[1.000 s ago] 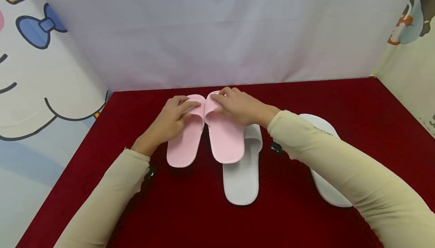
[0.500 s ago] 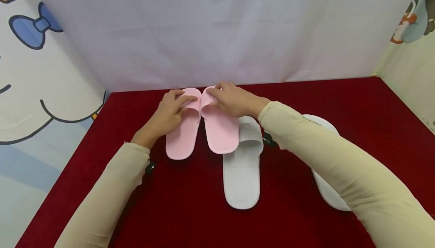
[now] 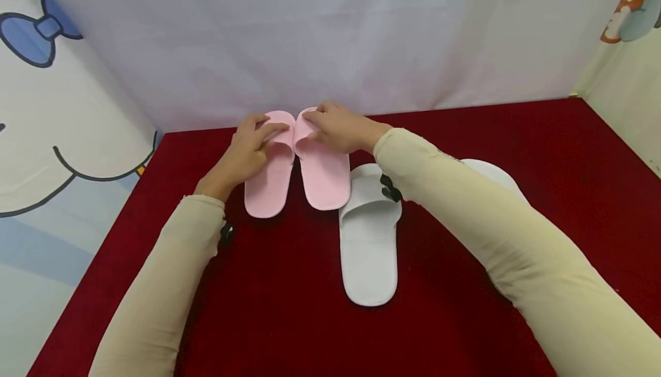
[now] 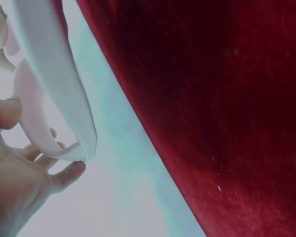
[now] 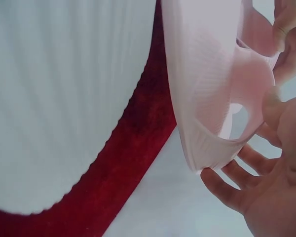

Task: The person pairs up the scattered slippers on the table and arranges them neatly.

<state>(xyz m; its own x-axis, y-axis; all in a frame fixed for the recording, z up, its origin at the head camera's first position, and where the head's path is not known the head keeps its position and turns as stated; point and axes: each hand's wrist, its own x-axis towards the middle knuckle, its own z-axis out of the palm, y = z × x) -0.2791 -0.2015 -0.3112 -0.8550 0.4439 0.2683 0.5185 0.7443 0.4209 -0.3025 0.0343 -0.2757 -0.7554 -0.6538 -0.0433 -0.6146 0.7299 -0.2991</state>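
Two pink slippers lie side by side near the far edge of the red table [image 3: 279, 314]. My left hand [image 3: 256, 138] grips the strap end of the left pink slipper [image 3: 264, 190], and in the left wrist view its fingers [image 4: 64, 175] curl under the toe of that slipper [image 4: 54, 98]. My right hand [image 3: 330, 125] grips the strap end of the right pink slipper [image 3: 325, 185]. The right wrist view shows the fingers [image 5: 227, 190] under the slipper's [image 5: 202, 74] toe.
A white slipper [image 3: 369, 245] lies just right of the pink pair, heel toward me. A second white slipper [image 3: 498, 175] is mostly hidden under my right forearm. A white backdrop [image 3: 310, 38] rises behind the table, with cartoon curtains [image 3: 62, 136] at both sides.
Both hands have slid the pink pair away from me toward the table's back edge. The right pink slipper no longer overlaps the white slipper.
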